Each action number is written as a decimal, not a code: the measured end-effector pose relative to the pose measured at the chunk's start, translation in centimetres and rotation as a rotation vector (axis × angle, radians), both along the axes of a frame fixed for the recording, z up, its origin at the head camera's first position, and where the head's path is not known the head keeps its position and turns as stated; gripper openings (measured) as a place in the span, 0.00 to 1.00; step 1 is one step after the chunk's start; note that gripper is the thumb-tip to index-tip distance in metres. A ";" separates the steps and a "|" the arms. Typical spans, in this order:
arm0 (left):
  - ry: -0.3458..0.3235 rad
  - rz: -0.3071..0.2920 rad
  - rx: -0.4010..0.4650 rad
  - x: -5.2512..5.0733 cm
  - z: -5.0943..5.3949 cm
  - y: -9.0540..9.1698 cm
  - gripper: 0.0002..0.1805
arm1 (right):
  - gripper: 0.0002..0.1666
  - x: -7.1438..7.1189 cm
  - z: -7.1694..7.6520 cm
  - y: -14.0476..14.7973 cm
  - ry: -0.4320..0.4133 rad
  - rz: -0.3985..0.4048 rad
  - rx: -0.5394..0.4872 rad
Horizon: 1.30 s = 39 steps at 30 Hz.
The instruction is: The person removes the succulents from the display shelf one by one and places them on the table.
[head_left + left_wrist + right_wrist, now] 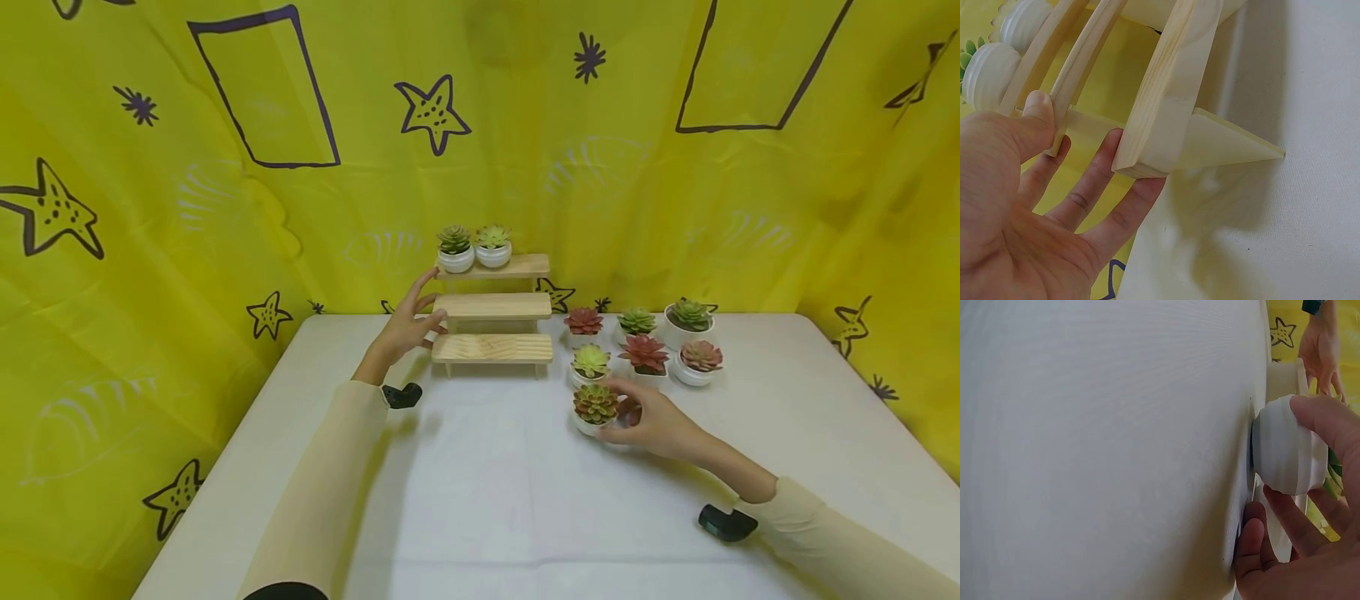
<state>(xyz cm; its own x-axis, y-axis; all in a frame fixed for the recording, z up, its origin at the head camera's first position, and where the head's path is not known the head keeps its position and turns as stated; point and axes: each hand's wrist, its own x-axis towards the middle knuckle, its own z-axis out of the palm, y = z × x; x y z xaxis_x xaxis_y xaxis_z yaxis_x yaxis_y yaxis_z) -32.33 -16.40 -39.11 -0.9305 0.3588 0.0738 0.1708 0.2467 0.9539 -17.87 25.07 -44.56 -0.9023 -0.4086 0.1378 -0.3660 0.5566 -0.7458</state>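
A three-tier wooden stand (491,306) stands at the back middle of the table. My left hand (405,329) touches its left end; in the left wrist view the spread fingers (1094,187) rest against the shelf ends. Two potted succulents, one dark green (454,248) and one pale green (493,246), sit side by side on the top shelf's left. To the right of the stand, my right hand (652,421) grips a potted succulent (596,408) with red-edged green leaves. Its white pot (1282,447) lies between thumb and fingers in the right wrist view.
Several more potted succulents stand right of the stand, among them a lime one (591,362), red ones (643,353), a pink one (699,362) and a green one (688,321). A yellow patterned curtain (510,183) hangs behind the white table (480,500).
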 end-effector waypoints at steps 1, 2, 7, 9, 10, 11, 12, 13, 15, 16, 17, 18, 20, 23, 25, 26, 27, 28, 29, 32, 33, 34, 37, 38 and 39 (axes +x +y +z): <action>-0.001 0.000 0.002 0.0 0.0 0.0 0.42 | 0.40 0.0 0.0 0.0 -0.003 0.002 -0.001; -0.002 -0.001 0.003 0.0 0.0 0.0 0.42 | 0.40 0.0 0.0 0.1 -0.009 0.006 -0.004; -0.005 0.000 0.009 -0.1 0.0 0.0 0.42 | 0.40 -0.1 0.0 0.3 -0.046 0.014 -0.009; -0.005 0.002 0.010 -0.1 -0.1 0.0 0.42 | 0.41 -0.1 0.0 0.3 -0.059 0.013 -0.006; -0.003 0.002 0.010 -0.2 -0.1 0.0 0.42 | 0.41 -0.1 0.1 0.3 -0.061 0.013 -0.005; -0.002 0.003 0.009 -0.2 -0.1 0.0 0.42 | 0.41 -0.1 0.1 0.3 -0.066 0.011 -0.003; -0.002 0.003 0.008 -0.2 -0.1 0.0 0.42 | 0.41 -0.1 0.1 0.3 -0.067 0.010 -0.002; -0.002 0.003 0.006 -0.2 -0.2 0.0 0.42 | 0.41 -0.1 0.1 0.3 -0.066 0.010 -0.001; -0.003 0.003 0.002 -0.2 -0.1 -0.1 0.42 | 0.41 -0.2 0.1 0.3 -0.062 0.008 0.003; -0.005 0.002 0.001 -0.2 -0.1 -0.1 0.42 | 0.41 -0.2 0.1 0.3 -0.061 0.007 0.004; -0.009 0.001 0.003 -0.2 -0.1 -0.1 0.42 | 0.41 -0.2 0.1 0.3 -0.063 0.006 0.006; -0.014 0.000 0.006 -0.2 -0.1 -0.1 0.42 | 0.41 -0.2 0.1 0.3 -0.064 0.006 0.005; -0.024 -0.003 0.011 -0.2 0.0 -0.1 0.43 | 0.41 -0.1 0.1 0.3 -0.067 0.006 0.006; -0.038 -0.007 0.018 -0.3 0.0 -0.1 0.43 | 0.41 -0.1 0.1 0.3 -0.069 0.006 0.006; -0.041 -0.009 0.018 -0.3 0.0 -0.1 0.43 | 0.41 -0.1 0.1 0.3 -0.071 0.005 0.007; -0.040 -0.008 0.017 -0.3 0.1 -0.1 0.43 | 0.41 -0.1 0.2 0.3 -0.071 0.005 0.008; -0.038 -0.007 0.014 -0.3 0.1 -0.1 0.43 | 0.41 -0.1 0.2 0.3 -0.073 0.005 0.008; -0.034 -0.005 0.010 -0.2 0.1 -0.1 0.43 | 0.41 0.0 0.2 0.3 -0.078 0.005 0.007; -0.031 -0.002 0.008 -0.2 0.1 0.0 0.43 | 0.41 0.0 0.3 0.3 -0.083 0.006 0.007; -0.013 0.004 -0.002 -0.1 0.0 0.0 0.42 | 0.42 0.1 0.5 0.3 -0.094 0.010 0.010; -0.009 0.006 -0.005 -0.1 0.0 0.0 0.42 | 0.42 0.1 0.6 0.3 -0.098 0.013 0.011; -0.007 0.008 -0.004 -0.1 0.0 0.0 0.42 | 0.43 0.1 0.7 0.4 -0.100 0.018 0.014; -0.002 0.009 -0.001 -0.1 0.0 0.0 0.42 | 0.44 0.0 1.1 0.5 -0.107 0.042 0.028; -0.004 0.010 -0.001 -0.1 0.0 0.0 0.42 | 0.44 -0.1 1.2 0.6 -0.105 0.054 0.033; -0.008 0.012 0.000 -0.1 0.0 0.0 0.42 | 0.44 -0.1 1.4 0.7 -0.101 0.072 0.032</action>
